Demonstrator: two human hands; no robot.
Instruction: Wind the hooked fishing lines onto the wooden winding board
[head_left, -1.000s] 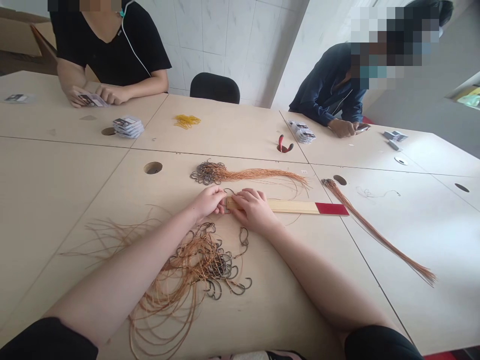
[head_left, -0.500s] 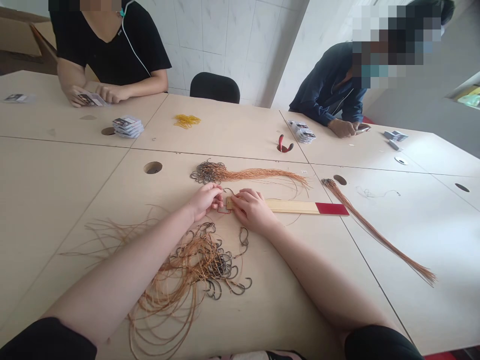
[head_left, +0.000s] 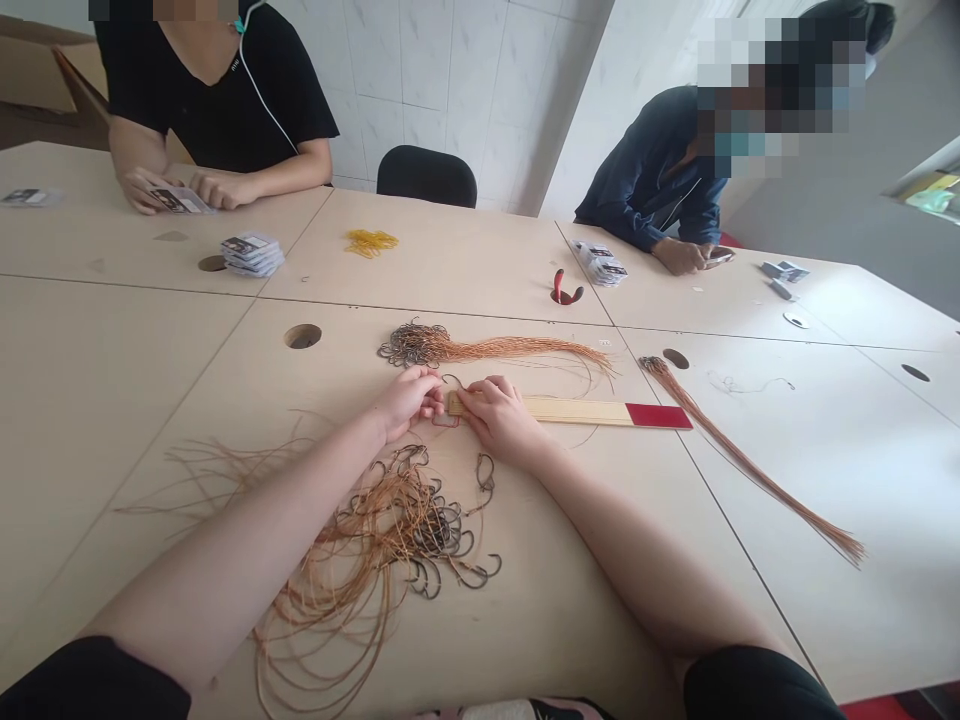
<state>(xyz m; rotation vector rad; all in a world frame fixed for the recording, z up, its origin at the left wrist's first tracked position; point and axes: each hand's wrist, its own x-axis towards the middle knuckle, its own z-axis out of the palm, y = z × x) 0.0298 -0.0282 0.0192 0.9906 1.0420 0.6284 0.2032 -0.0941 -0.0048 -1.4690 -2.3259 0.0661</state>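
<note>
My right hand [head_left: 501, 418] is closed over the left end of a flat wooden strip [head_left: 574, 410] with a red right end, pressing it to the table. At that end a fish hook [head_left: 452, 380] shows between my two hands, partly hidden by the fingers. Just left of the strip, the fingers of my left hand [head_left: 414, 402] are pinched together; whatever they grip is hidden. Under and beside my left forearm lies a loose tangle of dark fish hooks [head_left: 439, 525] with orange-brown lines [head_left: 330, 590]. A linked pair of hooks [head_left: 485, 475] lies just below my right hand.
Beyond my hands lies a bundle of hooked lines [head_left: 495, 348]; another bundle [head_left: 750, 460] slants off right. Farther back are yellow bands [head_left: 371, 242], red-handled pliers [head_left: 564, 290] in a table hole, and stacked packets [head_left: 251, 254]. Two people sit across the table [head_left: 135, 370].
The whole view has shifted slightly left. Both hands keep nearly the same pose at the end of the wooden strip.
</note>
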